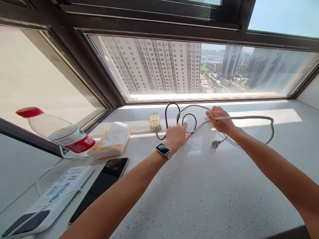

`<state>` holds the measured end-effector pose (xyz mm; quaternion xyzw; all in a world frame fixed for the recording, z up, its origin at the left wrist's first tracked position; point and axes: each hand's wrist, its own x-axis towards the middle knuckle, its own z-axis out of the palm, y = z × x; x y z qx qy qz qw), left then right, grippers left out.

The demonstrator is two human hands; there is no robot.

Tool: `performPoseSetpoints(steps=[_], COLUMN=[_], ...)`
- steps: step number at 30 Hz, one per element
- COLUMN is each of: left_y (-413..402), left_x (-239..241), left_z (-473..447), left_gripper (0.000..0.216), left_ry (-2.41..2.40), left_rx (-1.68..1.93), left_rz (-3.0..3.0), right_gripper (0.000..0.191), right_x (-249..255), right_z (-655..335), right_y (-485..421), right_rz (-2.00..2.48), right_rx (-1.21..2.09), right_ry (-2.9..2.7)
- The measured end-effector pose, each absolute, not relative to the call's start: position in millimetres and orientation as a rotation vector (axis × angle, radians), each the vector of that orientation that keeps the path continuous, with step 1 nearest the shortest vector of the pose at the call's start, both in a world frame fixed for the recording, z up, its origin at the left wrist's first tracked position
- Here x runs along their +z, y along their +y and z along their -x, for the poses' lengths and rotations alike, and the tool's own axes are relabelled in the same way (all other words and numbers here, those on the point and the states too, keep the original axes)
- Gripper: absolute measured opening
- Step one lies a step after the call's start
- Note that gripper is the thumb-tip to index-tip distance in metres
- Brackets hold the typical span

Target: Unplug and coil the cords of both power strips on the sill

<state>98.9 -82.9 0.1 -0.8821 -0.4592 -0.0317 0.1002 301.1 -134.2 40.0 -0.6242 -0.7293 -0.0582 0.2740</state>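
A cream power strip lies on the speckled white sill near the window. Its grey cable loops to the right and ends in a plug. A thin black cable curls beside the strip. My left hand, with a watch on its wrist, rests on the cables with its fingers curled; what they hold is hidden. My right hand is closed round the grey cable.
At the left stand a plastic bottle with a red cap, a tissue pack, a dark phone and a white power bank with a thin white wire. The window frame borders the sill's far edge.
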Motion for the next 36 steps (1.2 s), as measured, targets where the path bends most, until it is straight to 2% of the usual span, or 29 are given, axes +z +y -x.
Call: performPoseSetpoints(steps=[5,10,17,21,24,29,36], left_y=[-72,-64,-64,-63,-64,-65,-51], left_x=[-31,-39,-42,-34,-25,-7,5], left_z=[-92,-70,-58,-57,-57,-51,-80], left_gripper=[0.034,0.042,0.051,0.053,0.051,0.044,0.029], left_ry=[-1.258,-0.983,-0.948,-0.911,-0.908,-0.976,-1.085], left_rx=[-0.012,-0.163,-0.344,-0.304,-0.226,-0.176,-0.958], left_rz=[2.631,2.764,2.879,2.845,2.815,2.809,2.935], right_gripper=[0.047,0.042,0.039,0.030,0.024,0.021,0.014], right_x=[50,56,61,67,66,57,58], right_z=[-305,-324,-309,-286,-277,-283,-275], right_y=[-123,-106,-102,-108,-109,-108,-120], right_rz=[1.794,1.857,1.506,1.281,1.270,1.322,1.088], right_rx=[-0.459,-0.577,-0.264,0.086,0.293,0.355,0.530], right_ry=[-2.040,-2.065,-1.993,-1.932,-1.851,-1.738,-1.717])
